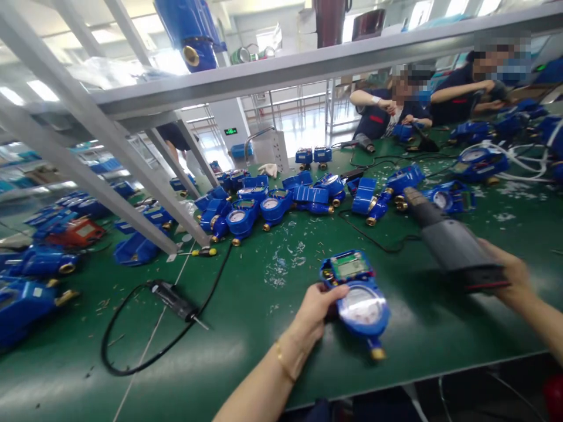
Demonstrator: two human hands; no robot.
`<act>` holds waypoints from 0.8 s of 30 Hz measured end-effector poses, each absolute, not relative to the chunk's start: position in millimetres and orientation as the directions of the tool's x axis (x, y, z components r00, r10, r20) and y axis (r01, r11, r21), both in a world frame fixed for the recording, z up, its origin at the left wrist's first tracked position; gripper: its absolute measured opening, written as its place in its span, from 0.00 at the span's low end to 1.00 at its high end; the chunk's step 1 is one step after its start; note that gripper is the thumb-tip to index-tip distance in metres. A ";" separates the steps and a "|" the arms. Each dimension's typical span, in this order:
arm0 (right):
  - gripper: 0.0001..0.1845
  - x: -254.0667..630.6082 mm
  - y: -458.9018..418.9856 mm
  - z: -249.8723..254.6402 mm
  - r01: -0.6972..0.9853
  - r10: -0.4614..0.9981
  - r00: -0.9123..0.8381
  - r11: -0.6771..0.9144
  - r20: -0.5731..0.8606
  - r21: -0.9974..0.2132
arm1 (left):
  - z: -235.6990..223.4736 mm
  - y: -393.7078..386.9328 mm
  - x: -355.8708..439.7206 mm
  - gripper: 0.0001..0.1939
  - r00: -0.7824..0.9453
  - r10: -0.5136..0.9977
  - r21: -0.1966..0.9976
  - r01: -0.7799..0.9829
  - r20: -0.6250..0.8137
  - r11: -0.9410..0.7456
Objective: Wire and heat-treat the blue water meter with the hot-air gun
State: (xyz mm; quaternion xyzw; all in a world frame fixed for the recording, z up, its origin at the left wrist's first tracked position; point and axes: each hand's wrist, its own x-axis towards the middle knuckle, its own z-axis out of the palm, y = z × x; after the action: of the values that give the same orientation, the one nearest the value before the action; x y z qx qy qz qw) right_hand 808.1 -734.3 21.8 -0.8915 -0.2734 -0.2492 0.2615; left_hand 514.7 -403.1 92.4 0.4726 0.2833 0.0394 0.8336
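1. My left hand [314, 316] rests on the green tabletop [246, 328] near its front edge, fingers curled against the left side of a blue water meter [358, 296]; it grips the meter's body from the side
2. The meter lies flat, round dial glass up, small green display at its far end, brass fitting [377, 353] pointing toward the front edge
3. My right hand [510, 272] is clenched around the rear of a dark grey power tool [444, 237], held above the tabletop to the right of the meter; the nose points away toward the far side, well apart from the meter
4. A black cable [145, 346] loops across the left front part of the tabletop, ending in a thin black probe-like tool [176, 300]
5. A cluster of blue meters [264, 202] lies across the middle of the tabletop; more sit along the left edge
6. A screwdriver with yellow handle [204, 252] lies beside the foot of the grey frame strut [132, 170]
7. Two people [417, 102] sit at the far right corner, hands on their own meters
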 end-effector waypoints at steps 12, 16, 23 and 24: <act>0.29 809.9 -727.9 56.1 0.662 0.568 0.718 -0.736 0.402 -0.143 | 107.7 -208.2 393.5 0.16 0.533 0.664 0.848 0.260 -0.524 0.461; 0.32 755.4 -661.5 105.4 0.726 0.629 0.626 -0.686 0.462 -0.050 | 108.0 -190.8 411.1 0.12 0.568 0.638 0.849 0.257 -0.520 0.463; 0.20 748.9 -447.7 72.4 0.800 0.770 0.600 -0.567 0.217 -0.197 | 107.3 -194.1 429.6 0.26 0.652 0.568 0.862 0.330 -0.502 0.384; 0.19 761.3 -429.6 64.5 0.791 0.763 0.611 -0.580 0.211 -0.194 | 106.7 -195.5 427.1 0.27 0.641 0.586 0.868 0.336 -0.496 0.366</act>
State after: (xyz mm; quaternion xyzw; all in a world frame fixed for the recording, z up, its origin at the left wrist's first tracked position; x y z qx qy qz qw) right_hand 761.3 -429.6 64.5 -0.8872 -0.4380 -0.0520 0.1351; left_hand 427.1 -195.5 106.7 0.5560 0.4148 0.0875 0.7149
